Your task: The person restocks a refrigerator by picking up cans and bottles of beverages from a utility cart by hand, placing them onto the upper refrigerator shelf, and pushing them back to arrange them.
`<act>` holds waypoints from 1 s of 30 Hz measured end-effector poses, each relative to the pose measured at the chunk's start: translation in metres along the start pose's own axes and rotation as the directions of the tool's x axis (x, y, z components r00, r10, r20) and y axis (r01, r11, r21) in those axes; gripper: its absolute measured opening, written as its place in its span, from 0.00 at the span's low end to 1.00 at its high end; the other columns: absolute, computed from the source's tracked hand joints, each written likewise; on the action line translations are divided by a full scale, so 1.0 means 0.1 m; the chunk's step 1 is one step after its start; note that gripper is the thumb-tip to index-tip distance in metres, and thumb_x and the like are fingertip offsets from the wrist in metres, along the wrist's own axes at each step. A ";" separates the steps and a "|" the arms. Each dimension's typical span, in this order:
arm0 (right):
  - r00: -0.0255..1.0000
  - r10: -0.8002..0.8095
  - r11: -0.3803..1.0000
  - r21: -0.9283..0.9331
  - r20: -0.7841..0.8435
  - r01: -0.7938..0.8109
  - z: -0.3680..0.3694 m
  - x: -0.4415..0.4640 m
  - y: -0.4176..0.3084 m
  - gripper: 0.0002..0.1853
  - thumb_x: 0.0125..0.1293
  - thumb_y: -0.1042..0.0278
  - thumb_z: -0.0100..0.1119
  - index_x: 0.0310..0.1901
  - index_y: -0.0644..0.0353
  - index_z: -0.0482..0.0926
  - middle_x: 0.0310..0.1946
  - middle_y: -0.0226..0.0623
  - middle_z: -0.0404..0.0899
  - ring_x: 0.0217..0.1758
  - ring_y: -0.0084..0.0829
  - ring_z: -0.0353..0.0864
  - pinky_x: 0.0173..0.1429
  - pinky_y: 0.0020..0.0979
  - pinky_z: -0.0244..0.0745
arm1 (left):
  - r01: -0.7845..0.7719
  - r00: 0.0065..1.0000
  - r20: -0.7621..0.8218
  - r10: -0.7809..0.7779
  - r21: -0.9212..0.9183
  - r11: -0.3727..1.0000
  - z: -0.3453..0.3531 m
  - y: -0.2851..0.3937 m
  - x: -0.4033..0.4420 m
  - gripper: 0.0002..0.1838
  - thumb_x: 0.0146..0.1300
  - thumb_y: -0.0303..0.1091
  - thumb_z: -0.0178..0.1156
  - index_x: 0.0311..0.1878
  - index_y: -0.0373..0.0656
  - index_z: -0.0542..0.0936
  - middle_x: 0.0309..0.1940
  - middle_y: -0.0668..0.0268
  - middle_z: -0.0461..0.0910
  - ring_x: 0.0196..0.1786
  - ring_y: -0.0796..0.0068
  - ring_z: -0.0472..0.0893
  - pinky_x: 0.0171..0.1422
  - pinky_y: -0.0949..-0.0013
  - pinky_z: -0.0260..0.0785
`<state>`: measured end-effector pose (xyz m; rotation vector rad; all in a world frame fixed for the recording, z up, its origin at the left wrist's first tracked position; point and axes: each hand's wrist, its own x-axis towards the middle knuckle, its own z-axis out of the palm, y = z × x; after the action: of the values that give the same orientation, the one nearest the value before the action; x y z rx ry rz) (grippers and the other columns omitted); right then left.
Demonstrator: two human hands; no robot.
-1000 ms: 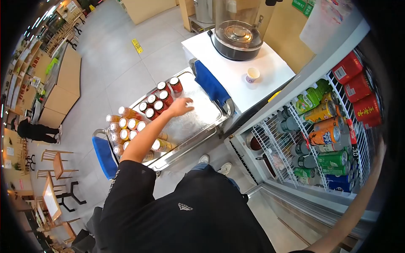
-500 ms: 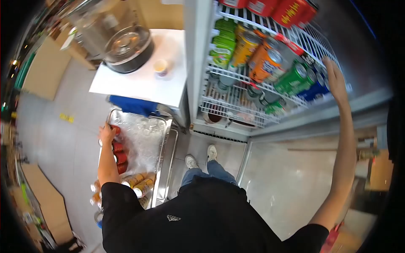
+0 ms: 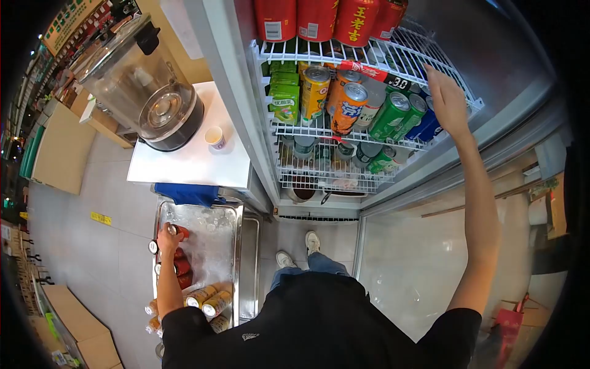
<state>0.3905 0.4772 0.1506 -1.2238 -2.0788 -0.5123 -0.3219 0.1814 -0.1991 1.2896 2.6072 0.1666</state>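
My left hand point(image 3: 168, 238) is closed around the top of a red can point(image 3: 182, 233) at the far left corner of the metal tray point(image 3: 237, 246). More red cans point(image 3: 183, 267) stand just below that hand, and yellow-topped drinks point(image 3: 217, 303) lie nearer my body. My right hand point(image 3: 447, 101) is raised at the right edge of the wire fridge shelf point(image 3: 424, 61), beside blue cans point(image 3: 425, 127); what its fingers touch is hard to make out. Red cans point(image 3: 355, 23) fill the upper shelf, with green, yellow and orange cans point(image 3: 349, 108) below.
On the white table point(image 3: 230, 161) stand a clear drink dispenser point(image 3: 163, 117) and a paper cup point(image 3: 214, 137). A blue cloth point(image 3: 187, 194) hangs between table and tray. The open glass door point(image 3: 442, 264) is at the right, my feet point(image 3: 313, 242) below the fridge.
The view has swung right towards the fridge, whose shelves now fill the upper middle. My left hand has gone from open over the tray to closed on a red can. My right hand has come into view.
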 end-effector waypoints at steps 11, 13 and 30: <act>0.825 -0.556 0.731 0.532 0.102 0.427 -0.37 0.06 -1.56 0.33 0.54 0.56 0.72 0.62 0.55 0.75 0.54 0.41 0.80 0.58 0.43 0.78 0.62 0.42 0.72 | -0.821 0.552 -0.357 0.754 -0.389 0.417 -2.18 3.06 -1.20 0.35 0.38 0.40 0.78 0.54 0.39 0.80 0.40 0.56 0.83 0.41 0.62 0.84 0.50 0.65 0.75; 0.814 -0.563 0.721 0.567 0.144 0.398 -0.47 0.01 -1.87 0.39 0.51 0.54 0.73 0.66 0.56 0.71 0.53 0.42 0.80 0.55 0.43 0.80 0.59 0.42 0.74 | -0.896 0.408 -0.469 0.783 -0.370 0.245 -2.37 3.53 -1.32 0.37 0.38 0.42 0.78 0.55 0.37 0.79 0.40 0.55 0.83 0.41 0.62 0.84 0.49 0.66 0.76; 0.847 0.524 0.827 0.288 -0.088 -0.482 -0.08 1.05 0.13 0.51 0.45 0.39 0.76 0.64 0.66 0.66 0.53 0.52 0.80 0.56 0.42 0.81 0.60 0.38 0.75 | -0.759 0.479 -0.046 0.876 -0.523 0.388 -1.96 3.31 -1.21 0.28 0.60 0.41 0.70 0.59 0.36 0.77 0.49 0.55 0.83 0.49 0.61 0.84 0.53 0.65 0.76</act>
<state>0.3689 0.5437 0.2310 -1.4491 -1.5327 -0.0849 -0.0458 0.2859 0.0754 2.0976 1.3064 0.7209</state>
